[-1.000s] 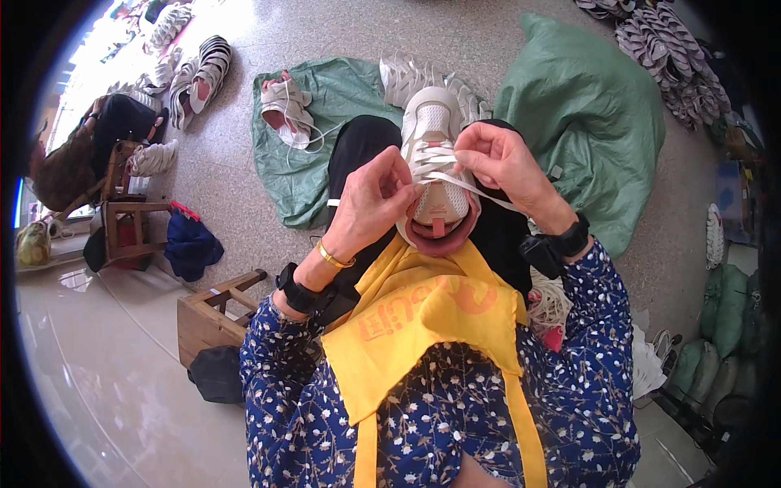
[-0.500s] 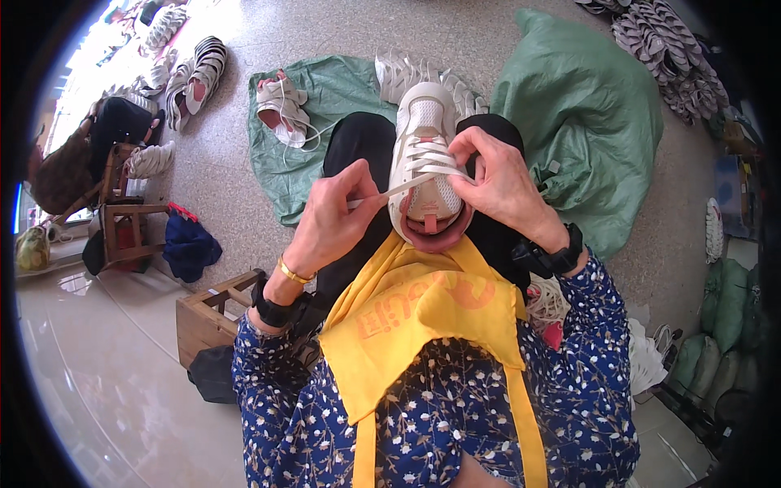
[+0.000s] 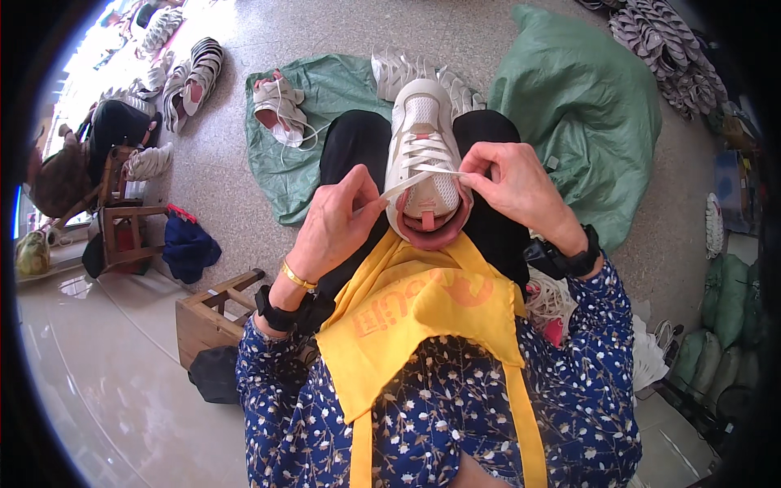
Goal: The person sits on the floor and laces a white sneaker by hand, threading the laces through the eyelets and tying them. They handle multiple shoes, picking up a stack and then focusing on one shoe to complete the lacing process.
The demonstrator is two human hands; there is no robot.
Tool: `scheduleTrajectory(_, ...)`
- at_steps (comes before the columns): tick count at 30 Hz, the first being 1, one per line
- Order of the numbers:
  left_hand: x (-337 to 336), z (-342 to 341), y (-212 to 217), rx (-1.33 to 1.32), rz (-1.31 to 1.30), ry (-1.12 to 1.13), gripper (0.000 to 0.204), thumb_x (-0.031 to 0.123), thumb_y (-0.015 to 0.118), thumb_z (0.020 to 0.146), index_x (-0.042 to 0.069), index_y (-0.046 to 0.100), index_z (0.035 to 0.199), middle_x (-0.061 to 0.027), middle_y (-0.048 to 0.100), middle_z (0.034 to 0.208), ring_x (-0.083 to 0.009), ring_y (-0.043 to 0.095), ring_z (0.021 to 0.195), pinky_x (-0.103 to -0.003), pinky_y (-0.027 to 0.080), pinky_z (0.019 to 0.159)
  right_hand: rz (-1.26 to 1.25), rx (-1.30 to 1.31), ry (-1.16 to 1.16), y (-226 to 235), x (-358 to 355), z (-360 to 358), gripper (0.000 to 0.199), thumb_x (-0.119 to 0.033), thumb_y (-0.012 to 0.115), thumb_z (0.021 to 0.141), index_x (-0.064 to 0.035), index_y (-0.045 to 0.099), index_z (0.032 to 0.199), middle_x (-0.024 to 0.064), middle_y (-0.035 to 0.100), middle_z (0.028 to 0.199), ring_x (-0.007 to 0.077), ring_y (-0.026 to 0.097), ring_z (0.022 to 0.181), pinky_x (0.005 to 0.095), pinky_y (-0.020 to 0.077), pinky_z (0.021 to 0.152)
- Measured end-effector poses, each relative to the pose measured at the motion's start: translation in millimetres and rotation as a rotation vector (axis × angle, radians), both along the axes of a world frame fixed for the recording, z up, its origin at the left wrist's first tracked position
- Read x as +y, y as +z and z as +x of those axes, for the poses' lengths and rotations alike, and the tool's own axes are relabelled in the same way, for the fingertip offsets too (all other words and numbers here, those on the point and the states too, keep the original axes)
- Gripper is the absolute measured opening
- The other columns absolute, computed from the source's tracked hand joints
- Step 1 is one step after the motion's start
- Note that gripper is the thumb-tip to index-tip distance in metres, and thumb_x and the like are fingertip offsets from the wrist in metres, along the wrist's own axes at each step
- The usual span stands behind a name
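Note:
A white sneaker [image 3: 421, 115] with a pink lining rests between my knees, its toe pointing away from me and its heel on the yellow apron [image 3: 423, 305]. White shoelaces [image 3: 425, 154] cross over its tongue. My left hand [image 3: 340, 213] pinches one lace end at the shoe's left side. On the right, my right hand [image 3: 514, 185] pinches the other lace between thumb and fingertips, drawn out across the collar. The two strands cross above the tongue.
Another white shoe [image 3: 279, 110] with loose laces lies on a green sheet [image 3: 268, 175]. To the right is a large green sack [image 3: 578, 122]. Stacked shoe uppers [image 3: 667, 57] stand at the far right. A wooden stool [image 3: 213, 313] is by my left elbow, near white laces [image 3: 549, 299] on my right.
My right hand has moved slightly right and down, pulling its lace outward. My left hand remains close to the shoe's left side, still pinching a lace.

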State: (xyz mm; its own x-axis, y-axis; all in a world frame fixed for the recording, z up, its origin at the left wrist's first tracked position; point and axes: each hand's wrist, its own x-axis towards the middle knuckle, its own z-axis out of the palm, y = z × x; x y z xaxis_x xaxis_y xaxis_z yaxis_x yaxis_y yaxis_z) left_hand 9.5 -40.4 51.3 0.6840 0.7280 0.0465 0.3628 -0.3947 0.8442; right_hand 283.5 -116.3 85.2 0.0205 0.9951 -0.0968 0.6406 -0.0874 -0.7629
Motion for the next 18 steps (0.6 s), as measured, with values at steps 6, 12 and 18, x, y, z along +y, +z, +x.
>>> scheduleTrajectory(6, 3.5, -1.9, 0.0, 0.016, -0.165, -0.02, 0.015, 0.006, 0.067, 0.097, -0.001, 0.056, 0.09, -0.0054, 0.061, 0.07, -0.0128, 0.06, 0.061, -0.028, 0.047, 0.056, -0.006, -0.008, 0.046, 11.7, 13.6, 18.2, 0.011, -0.008, 0.072, 0.088, 0.0026, 0.07, 0.091, 0.0172, 0.072, 0.076, 0.0281, 0.072, 0.068, 0.0368, 0.0539, 0.064)
scheduleTrajectory(12, 11.5, -11.8, 9.8, 0.004, -0.426, -0.056, 0.016, 0.011, 0.065, 0.103, 0.002, 0.058, 0.092, 0.0027, 0.058, 0.08, -0.0035, 0.052, 0.07, -0.022, 0.043, 0.061, 0.546, -0.145, 0.104, -5.2, 59.4, 17.7, 0.006, -0.002, 0.067, 0.089, 0.0002, 0.069, 0.093, 0.0179, 0.072, 0.085, 0.0349, 0.071, 0.073, 0.0386, 0.0542, 0.067)
scheduleTrajectory(18, 9.3, -10.9, 36.6, -0.018, -0.46, -0.078, 0.017, 0.015, 0.067, 0.104, 0.003, 0.059, 0.095, 0.0037, 0.056, 0.08, -0.0033, 0.049, 0.072, -0.021, 0.041, 0.063, 0.059, 0.442, 0.231, 11.5, 50.4, -27.5, 0.019, -0.014, 0.069, 0.097, 0.0029, 0.073, 0.105, 0.0098, 0.075, 0.084, 0.0142, 0.072, 0.066, 0.0276, 0.0567, 0.064)
